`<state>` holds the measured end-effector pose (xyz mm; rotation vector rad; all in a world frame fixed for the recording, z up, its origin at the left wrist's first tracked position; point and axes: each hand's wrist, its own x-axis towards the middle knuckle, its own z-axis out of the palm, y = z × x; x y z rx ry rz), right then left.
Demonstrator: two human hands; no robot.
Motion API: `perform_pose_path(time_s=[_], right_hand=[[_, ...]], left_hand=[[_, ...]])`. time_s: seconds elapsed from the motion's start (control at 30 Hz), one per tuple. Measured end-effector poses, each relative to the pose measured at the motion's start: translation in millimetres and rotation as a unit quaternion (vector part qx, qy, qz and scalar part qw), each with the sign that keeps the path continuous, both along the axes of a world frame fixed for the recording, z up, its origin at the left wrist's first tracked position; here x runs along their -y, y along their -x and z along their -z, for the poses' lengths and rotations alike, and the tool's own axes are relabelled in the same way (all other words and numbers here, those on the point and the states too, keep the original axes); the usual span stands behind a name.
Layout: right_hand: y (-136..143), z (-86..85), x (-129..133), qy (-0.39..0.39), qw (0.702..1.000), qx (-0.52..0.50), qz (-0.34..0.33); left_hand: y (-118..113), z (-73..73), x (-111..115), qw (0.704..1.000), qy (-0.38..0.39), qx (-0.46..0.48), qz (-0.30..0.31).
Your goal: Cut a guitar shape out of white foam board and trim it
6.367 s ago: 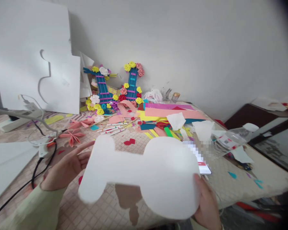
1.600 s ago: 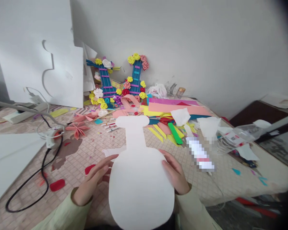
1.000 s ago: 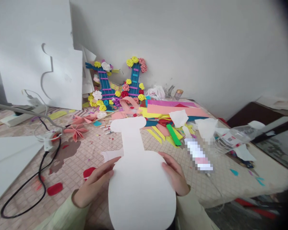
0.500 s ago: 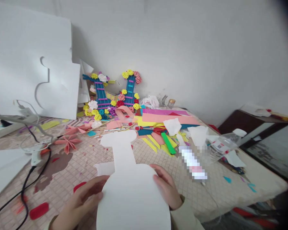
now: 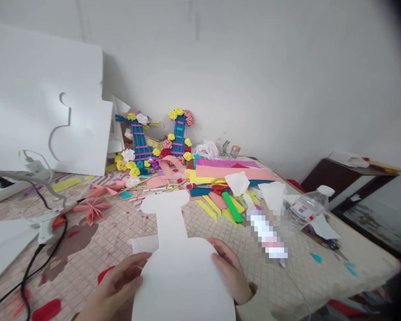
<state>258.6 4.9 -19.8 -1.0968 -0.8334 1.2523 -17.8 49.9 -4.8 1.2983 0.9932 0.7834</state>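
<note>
A white guitar-shaped board (image 5: 183, 276) stands upright, tilted, in front of me, its narrow neck and wide head pointing away. My left hand (image 5: 115, 285) grips its left edge, thumb in front and fingers behind. On the opposite edge, my right hand (image 5: 229, 269) holds the board the same way. The board's lower end runs out of the bottom of the picture. Behind it, two blue guitar-shaped pieces (image 5: 140, 140) (image 5: 178, 133) with yellow, pink and white paper flowers lean near the wall.
Coloured paper strips (image 5: 234, 171), a green strip (image 5: 232, 207) and red scissors (image 5: 220, 189) lie beyond the board. A plastic bottle (image 5: 309, 207) lies right, past a pixelated object (image 5: 267, 234). Cables and a glue gun (image 5: 47, 229) are left. A large white sheet (image 5: 30, 89) leans behind.
The camera view has tilted slightly upward, so the table and things on it appear lower. Both hands keep the same hold on the board.
</note>
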Motion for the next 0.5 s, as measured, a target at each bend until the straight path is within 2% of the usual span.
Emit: perform_pose_path(time_s=[0.1,0.27,0.5], right_hand=[[1,-0.6,-2,0.006,1.000,0.006,0.008],[1,6.1,-5,0.001,1.000,0.003,0.002],[-2,20.2,-6,0.004,0.999,0.002,-0.037]], left_hand=[[0,3.4,-2,1.000,0.008,0.018,0.007],[1,6.0,-4,1.000,-0.005,0.010,-0.018],[4,15.3,-5,0.999,-0.025,0.019,0.038]])
